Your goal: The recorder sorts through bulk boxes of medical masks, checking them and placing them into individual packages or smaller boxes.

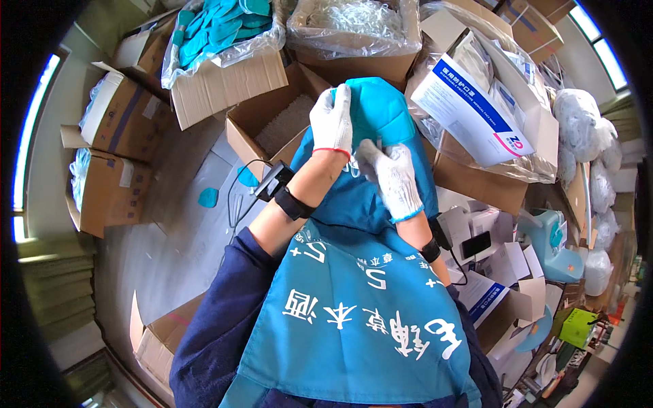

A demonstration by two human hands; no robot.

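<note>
Both my hands wear white knitted gloves and are raised over my lap, at the far end of a teal apron (367, 292) with white printing. My left hand (331, 124) points away from me, its fingers closed at the edge of a lighter teal cloth piece (382, 109). That piece lies over the apron at my knees; its full outline is hard to make out. Just right of and nearer than the left hand, my right hand (393, 175) has its fingers curled in toward the cloth. Motion smears those fingertips, and whatever they hold is hidden.
Beyond my hands stand open cartons: one of teal pads (224, 27), one of white strands (354, 19), another of white bits (289, 126). A white-and-blue box (469, 112) leans at the right. Teal pads (208, 198) lie on the floor; a phone (476, 245) rests among white boxes.
</note>
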